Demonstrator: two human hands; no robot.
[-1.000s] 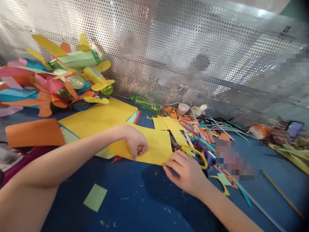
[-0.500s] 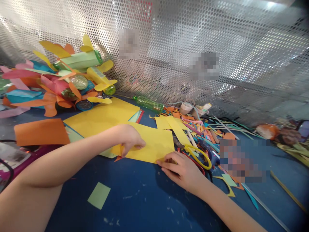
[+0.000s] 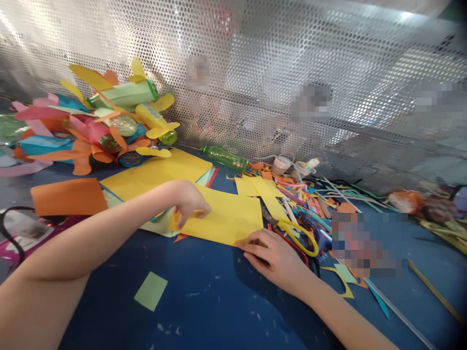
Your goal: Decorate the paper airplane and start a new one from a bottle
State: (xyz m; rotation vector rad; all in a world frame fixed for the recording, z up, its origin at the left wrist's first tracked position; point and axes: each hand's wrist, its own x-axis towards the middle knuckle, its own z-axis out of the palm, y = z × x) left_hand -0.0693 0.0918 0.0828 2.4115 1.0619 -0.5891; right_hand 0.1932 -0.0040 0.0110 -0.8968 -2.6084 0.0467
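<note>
A yellow sheet lies on the blue table, partly over a larger yellow sheet. My left hand rests over the left part of the nearer sheet, its fingers bent downward; whether they pinch anything is hidden. At that sheet's front right corner, my right hand holds the edge between thumb and fingers. Yellow-handled scissors lie just beyond my right hand.
Paper-covered bottle models are heaped at the back left. A green bottle lies by the perforated metal wall. Colourful scraps spread rightward. An orange sheet is at left, a pale green square in front.
My left hand has moved slightly left along the yellow sheet. My right hand stays at the corner. The view has shifted a little.
</note>
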